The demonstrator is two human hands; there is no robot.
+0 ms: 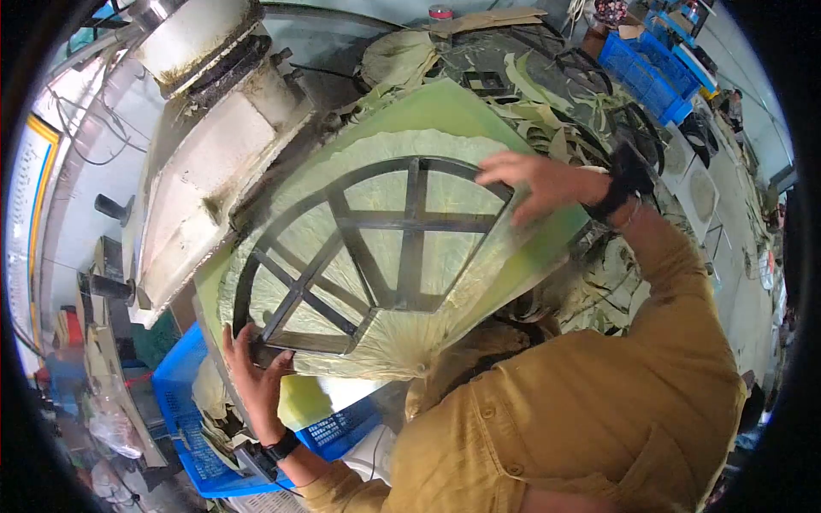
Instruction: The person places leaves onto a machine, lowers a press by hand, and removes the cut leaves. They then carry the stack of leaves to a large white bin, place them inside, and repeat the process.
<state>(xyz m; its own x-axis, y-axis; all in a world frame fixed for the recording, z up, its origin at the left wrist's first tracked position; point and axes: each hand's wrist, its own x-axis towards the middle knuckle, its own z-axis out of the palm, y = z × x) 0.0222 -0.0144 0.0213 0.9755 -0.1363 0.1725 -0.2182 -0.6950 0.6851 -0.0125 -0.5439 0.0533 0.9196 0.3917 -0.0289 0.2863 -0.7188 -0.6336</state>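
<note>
A dark fan-shaped frame with crossing bars (pixel 413 226) lies over a large pale green leaf (pixel 402 346) on a green board (pixel 445 107). At the frame's lower left corner is my left hand (pixel 256 376), its thumb and fingers closed round the rim. My right hand (pixel 543 181) is at the frame's upper right corner, fingers spread and touching or just over the edge; the contact there is not clear. Through the frame's openings the leaf's veins show.
A white machine with a sloping housing (pixel 205 162) stands left of the board. Below it sits a blue crate (pixel 175 385) with leaf scraps. Cut leaves (pixel 547 128) lie behind the board, and another blue crate (pixel 646 77) stands at the upper right.
</note>
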